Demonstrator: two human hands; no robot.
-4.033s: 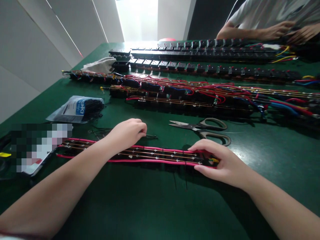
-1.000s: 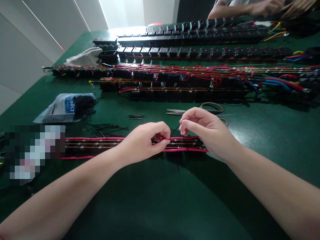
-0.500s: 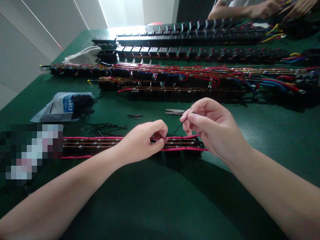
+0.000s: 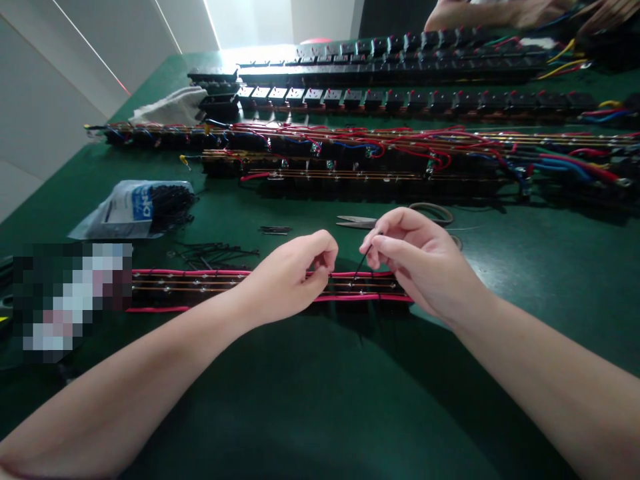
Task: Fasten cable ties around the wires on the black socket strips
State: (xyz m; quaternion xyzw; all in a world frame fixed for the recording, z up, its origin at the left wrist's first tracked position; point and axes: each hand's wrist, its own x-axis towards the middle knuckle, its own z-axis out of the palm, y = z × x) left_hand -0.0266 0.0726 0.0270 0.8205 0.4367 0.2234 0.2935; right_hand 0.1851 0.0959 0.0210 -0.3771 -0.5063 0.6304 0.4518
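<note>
A long black socket strip (image 4: 200, 288) with red wires and copper bars lies flat on the green table (image 4: 320, 387) in front of me. My left hand (image 4: 290, 273) is closed, its fingertips pinched on the strip's wires near the middle. My right hand (image 4: 420, 260) is closed in a pinch on the tail of a thin black cable tie (image 4: 361, 261) that runs down to the strip just right of my left fingers.
Scissors (image 4: 395, 217) lie behind my right hand. Loose black ties (image 4: 215, 253) and a bag of ties (image 4: 137, 208) sit at the left. Several wired strips (image 4: 380, 163) fill the far table, with a white cloth (image 4: 170, 107). Another person's hands (image 4: 520, 12) work at the top right.
Four seconds ago both hands lay on the strip's ends; now they pinch near its middle. In the last half second my right hand lowered slightly with the tie's tail.
</note>
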